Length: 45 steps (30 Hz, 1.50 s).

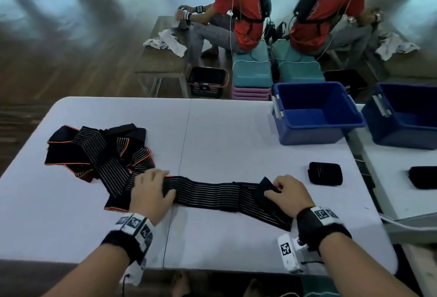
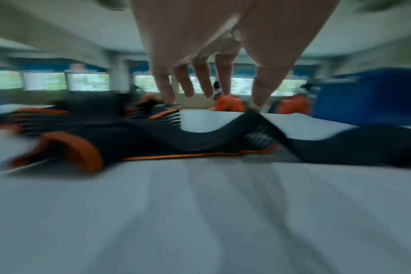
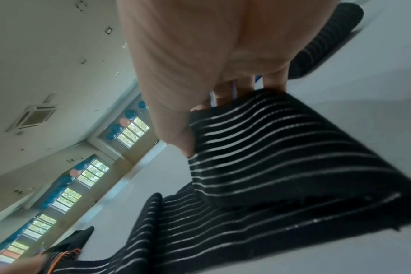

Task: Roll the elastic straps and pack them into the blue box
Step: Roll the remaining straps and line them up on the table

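White folding table (image 1: pixel 212 131), mirror wall behind it. My right hand (image 1: pixel 287 193) pinches the folded-over end of the stretched strap (image 1: pixel 212 193); in the right wrist view thumb and fingers (image 3: pixel 176 133) clamp that fold. My left hand (image 1: pixel 151 192) lies flat on the strap's other end, fingers straight, pressing it down just beside the pile of unrolled straps (image 1: pixel 99 152). One finished roll (image 1: pixel 325 173) sits near my right hand, not yet packed. Blue box (image 1: pixel 314 112) stands at the far right of the table, looks empty.

Risks, my guess:
- strap is elastic: if left lets go under tension, the end snaps back and the first turn loosens.
- first fold looks skewed, so the roll could cone.
- left edge overlaps the pile, could drag a neighbour along.
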Tool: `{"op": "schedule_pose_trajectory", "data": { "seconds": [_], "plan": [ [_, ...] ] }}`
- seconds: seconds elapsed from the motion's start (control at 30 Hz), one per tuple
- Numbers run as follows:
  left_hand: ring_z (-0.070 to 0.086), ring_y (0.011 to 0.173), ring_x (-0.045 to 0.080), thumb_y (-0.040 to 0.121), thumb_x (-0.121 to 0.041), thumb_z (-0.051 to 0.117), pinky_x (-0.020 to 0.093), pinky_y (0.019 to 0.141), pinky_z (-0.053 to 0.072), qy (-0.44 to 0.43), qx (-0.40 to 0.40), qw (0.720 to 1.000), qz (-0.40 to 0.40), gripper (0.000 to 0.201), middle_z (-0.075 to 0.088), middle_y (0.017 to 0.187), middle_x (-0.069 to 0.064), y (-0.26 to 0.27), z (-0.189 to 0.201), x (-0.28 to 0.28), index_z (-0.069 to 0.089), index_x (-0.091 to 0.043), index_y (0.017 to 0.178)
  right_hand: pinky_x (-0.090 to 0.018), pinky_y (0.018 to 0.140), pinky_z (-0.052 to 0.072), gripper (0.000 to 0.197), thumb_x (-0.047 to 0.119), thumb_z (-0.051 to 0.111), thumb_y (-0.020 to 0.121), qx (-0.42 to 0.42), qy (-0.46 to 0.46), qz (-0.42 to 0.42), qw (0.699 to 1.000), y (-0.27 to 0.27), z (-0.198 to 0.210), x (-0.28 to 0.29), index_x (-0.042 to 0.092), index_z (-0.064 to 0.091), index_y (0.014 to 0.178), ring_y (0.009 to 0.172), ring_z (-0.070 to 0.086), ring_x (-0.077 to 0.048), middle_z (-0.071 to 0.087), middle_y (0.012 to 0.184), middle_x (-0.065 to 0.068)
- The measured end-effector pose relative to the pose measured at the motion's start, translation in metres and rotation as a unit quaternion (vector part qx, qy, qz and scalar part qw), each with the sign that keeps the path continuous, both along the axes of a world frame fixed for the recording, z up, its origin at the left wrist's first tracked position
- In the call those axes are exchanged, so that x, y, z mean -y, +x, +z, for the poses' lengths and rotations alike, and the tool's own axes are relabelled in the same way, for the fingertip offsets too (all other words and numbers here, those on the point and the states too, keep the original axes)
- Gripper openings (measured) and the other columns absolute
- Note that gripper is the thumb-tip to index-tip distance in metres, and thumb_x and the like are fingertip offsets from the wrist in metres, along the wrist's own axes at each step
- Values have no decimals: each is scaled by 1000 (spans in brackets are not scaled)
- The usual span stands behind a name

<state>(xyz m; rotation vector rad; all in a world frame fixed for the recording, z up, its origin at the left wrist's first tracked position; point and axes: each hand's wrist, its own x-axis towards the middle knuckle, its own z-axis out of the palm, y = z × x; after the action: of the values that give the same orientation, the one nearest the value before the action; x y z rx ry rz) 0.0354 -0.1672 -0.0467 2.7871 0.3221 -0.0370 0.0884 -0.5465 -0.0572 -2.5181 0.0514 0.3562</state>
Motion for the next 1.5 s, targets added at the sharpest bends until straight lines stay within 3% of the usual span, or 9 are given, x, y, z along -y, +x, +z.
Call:
{"op": "schedule_pose_trajectory", "data": {
  "seconds": [0.17, 0.33, 0.53, 0.77, 0.9, 1.0, 1.13, 1.27, 1.5],
  "plan": [
    [38, 137, 23, 73, -72, 55, 43, 114, 36, 2, -85, 955, -284, 90, 43, 148, -3, 23, -10, 109, 38, -26, 148, -23, 61, 38, 25, 28, 76, 77, 55, 40, -6, 998, -13, 25, 0, 22, 54, 66, 73, 57, -14, 61, 71, 8],
    [52, 107, 24, 74, -65, 71, 37, 91, 44, 68, -112, 952, -276, 61, 57, 113, 0, 54, -13, 131, 52, -23, 112, -13, 55, 41, 21, 23, 71, 75, 80, 133, -54, 986, -22, 46, -2, 24, 51, 68, 57, 50, -2, 57, 60, 17],
    [54, 79, 17, 84, -44, 73, 29, 68, 36, -82, -51, 962, -256, 28, 52, 87, -11, 55, 2, 108, 49, -30, 90, -14, 57, 47, 7, 21, 65, 74, 61, 230, -73, 969, -24, 58, -16, 28, 63, 77, 62, 60, -2, 68, 70, 12],
    [63, 94, 6, 74, 4, 68, 15, 83, 46, -311, 124, 923, -188, 37, 65, 94, -14, 39, 64, 83, 69, -32, 86, -28, 55, 38, 11, 12, 57, 64, -65, 478, -116, 868, -18, 91, -53, 22, 55, 61, 62, 49, -17, 53, 62, 1],
    [68, 101, 13, 70, 2, 60, 16, 86, 50, -431, 150, 870, -187, 32, 73, 99, -5, 31, 110, 76, 79, -20, 83, -31, 70, 50, 14, 5, 56, 66, -78, 553, -86, 825, -8, 117, -74, 17, 62, 67, 84, 66, -23, 77, 97, -11],
    [69, 100, 14, 76, -18, 69, 19, 83, 53, -494, 143, 839, -176, 18, 73, 104, -4, 32, 140, 73, 79, -25, 89, -31, 64, 56, 21, -1, 57, 75, -49, 548, -62, 833, -4, 139, -88, 15, 71, 73, 77, 68, -25, 72, 80, -10],
    [72, 89, 13, 86, -1, 70, 24, 75, 57, -534, 134, 823, -139, 45, 72, 112, -7, 41, 165, 72, 67, -35, 116, -36, 68, 60, 19, -4, 57, 88, 41, 538, -57, 840, -3, 166, -102, 6, 71, 97, 86, 74, -32, 76, 93, -18],
    [74, 87, 21, 96, -9, 61, 23, 66, 55, -599, 93, 788, -111, 20, 78, 98, 9, 47, 189, 73, 76, -20, 103, -41, 77, 63, 15, 1, 60, 91, 132, 499, -43, 855, -1, 195, -115, 5, 67, 103, 96, 74, -34, 77, 99, -16],
    [70, 93, 17, 101, -32, 49, 30, 75, 56, -657, 104, 735, -126, 24, 75, 103, 8, 53, 238, 88, 68, -20, 109, -34, 78, 57, 8, 22, 56, 100, 271, 359, -4, 893, 3, 237, -134, 27, 61, 104, 89, 70, -6, 73, 96, 10]
  ]
}}
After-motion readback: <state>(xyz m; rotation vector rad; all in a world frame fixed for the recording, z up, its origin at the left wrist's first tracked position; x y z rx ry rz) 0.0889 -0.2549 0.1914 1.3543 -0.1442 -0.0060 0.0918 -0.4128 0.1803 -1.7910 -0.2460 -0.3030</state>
